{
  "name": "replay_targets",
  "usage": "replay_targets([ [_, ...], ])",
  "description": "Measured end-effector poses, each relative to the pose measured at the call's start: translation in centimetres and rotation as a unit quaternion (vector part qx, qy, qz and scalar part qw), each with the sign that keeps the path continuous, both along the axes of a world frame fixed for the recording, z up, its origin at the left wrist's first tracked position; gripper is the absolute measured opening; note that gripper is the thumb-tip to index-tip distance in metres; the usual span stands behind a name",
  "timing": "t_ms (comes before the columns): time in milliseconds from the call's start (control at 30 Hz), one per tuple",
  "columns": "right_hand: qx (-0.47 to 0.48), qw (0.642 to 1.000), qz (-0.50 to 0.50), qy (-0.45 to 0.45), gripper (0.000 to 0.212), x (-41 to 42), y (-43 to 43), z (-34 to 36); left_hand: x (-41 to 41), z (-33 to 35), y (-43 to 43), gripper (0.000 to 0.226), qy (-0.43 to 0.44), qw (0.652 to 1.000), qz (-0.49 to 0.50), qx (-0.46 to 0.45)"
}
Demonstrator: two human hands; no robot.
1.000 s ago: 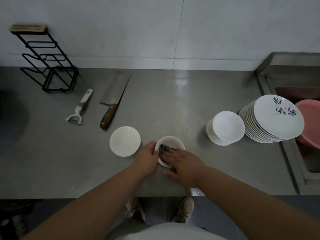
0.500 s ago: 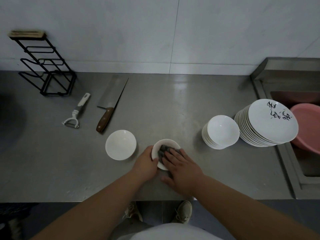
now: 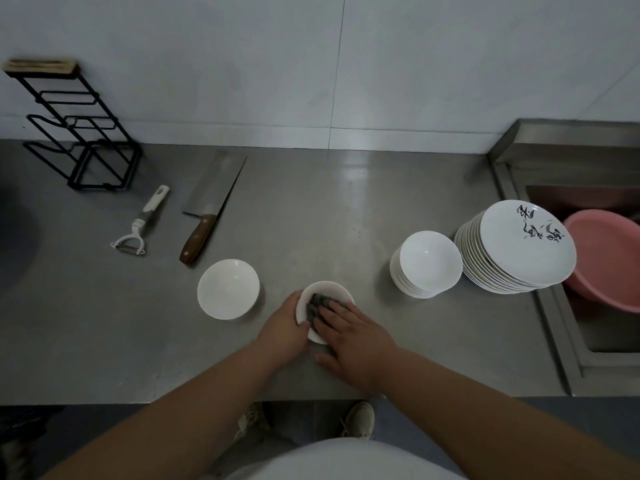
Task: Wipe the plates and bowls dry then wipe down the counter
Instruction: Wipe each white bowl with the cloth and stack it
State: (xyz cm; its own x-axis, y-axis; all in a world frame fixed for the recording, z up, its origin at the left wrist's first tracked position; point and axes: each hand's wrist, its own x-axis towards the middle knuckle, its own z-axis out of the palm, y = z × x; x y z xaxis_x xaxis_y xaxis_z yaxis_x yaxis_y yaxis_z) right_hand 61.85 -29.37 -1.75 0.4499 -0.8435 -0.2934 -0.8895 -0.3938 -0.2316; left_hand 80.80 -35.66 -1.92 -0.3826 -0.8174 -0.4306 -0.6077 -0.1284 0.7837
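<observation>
Left of the bowl stack (image 3: 427,265), the left hand (image 3: 282,327) curled round a bowl (image 3: 332,291) while the right hand (image 3: 353,337), fingers flat, pressed a cloth (image 3: 316,306) inside it; with a lone bowl (image 3: 228,289) apparently done, that stack, the plates (image 3: 519,247) and the counter (image 3: 311,209) were seemingly yet to do

Small white ceramic bowl (image 3: 333,288): near rim and left side hidden under left hand (image 3: 282,327) and right hand (image 3: 353,336). Crumpled grey cloth (image 3: 316,304) mostly under the right fingers. Pink plastic basin (image 3: 609,258) cut by right edge. Black brush lettering (image 3: 538,228) on top white plate (image 3: 512,261): unreadable.
</observation>
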Motion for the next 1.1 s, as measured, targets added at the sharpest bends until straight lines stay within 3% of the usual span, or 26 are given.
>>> replay_targets([
  [100,0.002,0.999,0.054,-0.001,0.079,-1.2,-0.8,0.2,0.3,0.4,-3.2,0.050,-0.038,0.996,-0.082,-0.021],
  [167,-0.014,0.997,0.070,0.020,0.077,-1.7,-1.1,0.2,0.4,0.4,-3.7,0.041,-0.085,0.994,-0.035,-0.064],
  [233,-0.023,0.998,0.053,0.030,0.079,-1.7,-1.1,0.2,0.0,0.7,-2.2,0.042,-0.074,0.995,0.039,-0.051],
  [333,0.001,1.000,0.019,0.010,0.097,-0.8,-0.7,0.2,-0.5,0.4,1.3,0.058,-0.016,0.999,0.023,-0.027],
  [400,-0.002,1.000,0.026,-0.002,0.090,-0.8,-0.5,0.2,-0.3,0.0,1.2,0.060,0.005,1.000,0.023,-0.016],
  [533,-0.060,0.991,0.118,0.027,0.070,-3.8,-1.3,-0.5,-0.2,0.9,-2.2,0.060,-0.024,0.996,-0.072,0.041],
  [667,-0.078,0.986,0.136,0.053,0.075,-5.2,-2.8,-0.3,-0.9,2.3,-4.1,0.065,-0.094,0.986,-0.128,0.049],
  [767,-0.056,0.997,0.046,0.025,0.079,-4.1,-2.4,-0.5,-1.0,2.4,-3.9,0.056,-0.094,0.989,-0.111,0.042],
  [933,0.005,0.984,-0.176,-0.024,0.082,-1.8,0.0,0.2,-1.5,2.8,-1.7,0.031,-0.027,0.994,0.038,0.096],
  [1100,0.026,0.937,-0.344,-0.054,0.057,-1.5,-1.0,3.2,-2.4,3.5,-0.5,0.033,-0.042,0.992,0.106,0.056],
])
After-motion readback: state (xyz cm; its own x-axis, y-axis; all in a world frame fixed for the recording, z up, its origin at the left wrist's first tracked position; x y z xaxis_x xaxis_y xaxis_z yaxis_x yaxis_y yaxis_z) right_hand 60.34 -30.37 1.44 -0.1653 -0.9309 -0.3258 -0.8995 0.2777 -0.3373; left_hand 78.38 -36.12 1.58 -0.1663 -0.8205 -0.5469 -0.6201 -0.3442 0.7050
